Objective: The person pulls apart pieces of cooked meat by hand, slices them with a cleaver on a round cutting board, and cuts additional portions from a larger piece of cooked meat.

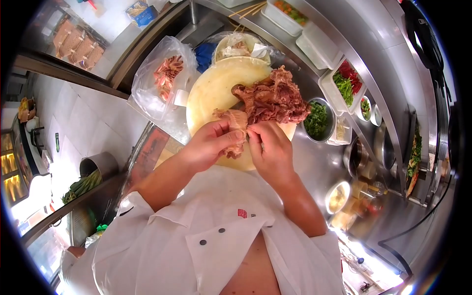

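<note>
A piece of cooked meat (pixel 238 119), pale brown and ridged, is held above the round cutting board (pixel 209 91). My left hand (pixel 209 143) is closed around its left side, with the thumb lying across it. On the right side, my right hand (pixel 269 146) pinches the edge of the same piece, its fingertips partly hidden. A large heap of dark reddish-brown cooked meat (pixel 280 96) lies on the board just beyond my hands.
Left of the board is a clear plastic bag (pixel 147 91) with meat (pixel 168 73) in it. A bowl (pixel 268 55) sits behind. To the right are chopped greens (pixel 318 120) in a metal bowl and a white container (pixel 328 93) of green and red peppers (pixel 345 84).
</note>
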The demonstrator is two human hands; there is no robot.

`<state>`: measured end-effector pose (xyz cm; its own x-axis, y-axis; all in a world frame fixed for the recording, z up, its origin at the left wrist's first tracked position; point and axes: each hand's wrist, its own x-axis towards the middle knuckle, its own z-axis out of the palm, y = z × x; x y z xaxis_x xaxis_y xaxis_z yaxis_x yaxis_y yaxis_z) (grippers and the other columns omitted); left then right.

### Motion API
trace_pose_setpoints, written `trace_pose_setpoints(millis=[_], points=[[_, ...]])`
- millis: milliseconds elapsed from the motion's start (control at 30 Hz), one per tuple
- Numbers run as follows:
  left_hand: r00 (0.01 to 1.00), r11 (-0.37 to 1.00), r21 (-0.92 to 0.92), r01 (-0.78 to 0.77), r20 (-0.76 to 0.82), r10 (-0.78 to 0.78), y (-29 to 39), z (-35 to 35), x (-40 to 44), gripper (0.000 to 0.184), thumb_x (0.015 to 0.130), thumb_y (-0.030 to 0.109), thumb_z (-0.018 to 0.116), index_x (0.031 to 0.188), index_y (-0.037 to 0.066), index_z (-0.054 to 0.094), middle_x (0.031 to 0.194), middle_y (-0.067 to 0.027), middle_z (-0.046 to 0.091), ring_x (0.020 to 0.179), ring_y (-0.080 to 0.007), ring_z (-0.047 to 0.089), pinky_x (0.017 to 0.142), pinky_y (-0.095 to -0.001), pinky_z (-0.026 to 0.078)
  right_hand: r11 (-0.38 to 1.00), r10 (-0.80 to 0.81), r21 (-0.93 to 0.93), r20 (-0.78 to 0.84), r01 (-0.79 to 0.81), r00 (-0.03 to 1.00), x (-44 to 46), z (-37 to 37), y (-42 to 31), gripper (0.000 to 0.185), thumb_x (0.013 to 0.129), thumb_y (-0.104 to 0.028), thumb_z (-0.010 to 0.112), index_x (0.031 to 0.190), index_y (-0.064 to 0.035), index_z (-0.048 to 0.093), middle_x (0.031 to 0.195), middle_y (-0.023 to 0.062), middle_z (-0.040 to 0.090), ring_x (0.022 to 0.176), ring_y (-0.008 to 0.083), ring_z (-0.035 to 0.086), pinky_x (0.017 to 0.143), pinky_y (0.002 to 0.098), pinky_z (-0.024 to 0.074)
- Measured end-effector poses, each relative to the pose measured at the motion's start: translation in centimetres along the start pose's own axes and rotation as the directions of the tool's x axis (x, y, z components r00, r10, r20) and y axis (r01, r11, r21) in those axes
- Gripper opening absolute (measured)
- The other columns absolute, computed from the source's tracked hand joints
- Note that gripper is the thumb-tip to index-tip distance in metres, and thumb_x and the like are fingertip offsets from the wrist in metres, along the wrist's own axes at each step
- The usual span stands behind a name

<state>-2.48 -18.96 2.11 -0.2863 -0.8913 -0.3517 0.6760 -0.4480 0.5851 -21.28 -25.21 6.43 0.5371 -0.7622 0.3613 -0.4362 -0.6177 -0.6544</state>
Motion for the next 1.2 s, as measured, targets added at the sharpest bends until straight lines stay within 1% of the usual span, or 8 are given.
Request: trace_pose_setpoints(millis=[67, 133, 233, 333, 433, 733, 967, 1200], points=[[0.999, 0.999, 0.011, 0.031, 0.014, -0.032, 0.1, -0.1, -0.1, 0.014, 0.106, 0.017, 0.067, 0.112, 0.004, 0.065, 0.094, -0.0051, 0.066, 0.082, -0.0148, 0.064, 0.075, -0.0333, 0.053, 1.0, 0.017, -0.008, -0.012, -0.017, 1.0, 0.2, -0.1, 0.1, 0.007, 0.096, -0.002, 0.071, 0.103, -0.0007, 0.069, 0.097, 0.0146, 0.07, 0.086, 0.0351, 0.069, 0.075, 0.0426, 0.0564], [0.999, 0.999, -0.024, 0.045, 0.001, -0.045, 0.1, 0.3, -0.3, 0.012, 0.106, 0.015, 0.066, 0.111, 0.004, 0.065, 0.093, -0.005, 0.066, 0.082, -0.0151, 0.064, 0.074, -0.0337, 0.053, 0.998, 0.063, 0.006, -0.003, -0.063, 0.998, 0.3, -0.6, 0.3, 0.008, 0.096, -0.001, 0.071, 0.104, -0.0003, 0.07, 0.098, 0.0141, 0.071, 0.087, 0.0341, 0.069, 0.076, 0.0419, 0.0565], [0.998, 0.997, -0.06, 0.038, -0.042, -0.041, 0.2, 0.5, -0.6, 0.013, 0.106, 0.015, 0.065, 0.112, 0.004, 0.065, 0.093, -0.0043, 0.067, 0.082, -0.0147, 0.064, 0.074, -0.034, 0.053, 0.961, 0.182, 0.186, 0.131, -0.204, 0.975, -0.1, -1.6, 0.1, 0.013, 0.096, -0.002, 0.072, 0.109, 0.0007, 0.073, 0.101, 0.0152, 0.072, 0.091, 0.0333, 0.07, 0.08, 0.0404, 0.0566], [0.995, 0.999, -0.034, 0.007, -0.096, -0.01, 0.4, 1.2, -0.6, 0.015, 0.107, 0.017, 0.064, 0.113, 0.003, 0.066, 0.092, -0.0032, 0.067, 0.081, -0.0129, 0.064, 0.073, -0.0327, 0.054, 0.967, 0.143, 0.184, 0.169, -0.174, 0.975, -0.2, -1.7, -0.3, 0.019, 0.096, -0.002, 0.072, 0.115, 0.0019, 0.073, 0.106, 0.0166, 0.073, 0.094, 0.0329, 0.071, 0.082, 0.0394, 0.0563], [0.992, 0.997, 0.075, -0.013, -0.122, 0.022, -0.2, 1.1, -0.3, 0.017, 0.108, 0.02, 0.064, 0.112, 0.003, 0.068, 0.092, -0.0021, 0.068, 0.079, -0.0105, 0.064, 0.071, -0.0302, 0.054, 0.99, 0.071, 0.116, 0.121, -0.085, 0.99, -0.5, -1.5, -0.3, 0.023, 0.097, -0.003, 0.072, 0.119, 0.0019, 0.073, 0.108, 0.0179, 0.073, 0.096, 0.0345, 0.07, 0.083, 0.0393, 0.056], [0.987, 0.98, 0.19, -0.055, -0.141, 0.083, -0.7, 1.3, -0.1, 0.025, 0.113, 0.026, 0.059, 0.108, 0.003, 0.068, 0.091, -0.0013, 0.067, 0.078, -0.0089, 0.062, 0.071, -0.0278, 0.054, 0.935, 0.187, 0.23, 0.328, -0.271, 0.926, 0.6, -2.3, -0.6, 0.021, 0.1, -0.009, 0.071, 0.117, 0.0032, 0.071, 0.106, 0.0192, 0.072, 0.097, 0.0366, 0.07, 0.084, 0.0404, 0.0557], [0.981, 0.953, 0.258, -0.161, -0.067, 0.184, -1.2, 0.9, 0.0, 0.024, 0.115, 0.025, 0.056, 0.111, 0.003, 0.064, 0.094, -0.002, 0.067, 0.081, -0.0095, 0.062, 0.074, -0.0286, 0.055, 0.976, 0.117, 0.166, 0.155, -0.143, 0.981, -0.2, -0.9, 0.0, 0.016, 0.099, -0.004, 0.07, 0.114, 0.0019, 0.071, 0.103, 0.0182, 0.073, 0.091, 0.0359, 0.071, 0.079, 0.04, 0.0572], [0.987, 0.936, 0.317, -0.154, 0.0, 0.163, 0.0, 0.9, 0.0, 0.014, 0.112, 0.016, 0.059, 0.108, 0.003, 0.061, 0.093, -0.0031, 0.065, 0.082, -0.0098, 0.063, 0.076, -0.0291, 0.056, 0.994, 0.033, 0.104, 0.067, -0.04, 0.997, 0.5, -0.6, 0.1, 0.014, 0.093, 0.001, 0.072, 0.106, -0.0001, 0.07, 0.096, 0.0164, 0.073, 0.082, 0.0349, 0.071, 0.071, 0.0408, 0.0576]])
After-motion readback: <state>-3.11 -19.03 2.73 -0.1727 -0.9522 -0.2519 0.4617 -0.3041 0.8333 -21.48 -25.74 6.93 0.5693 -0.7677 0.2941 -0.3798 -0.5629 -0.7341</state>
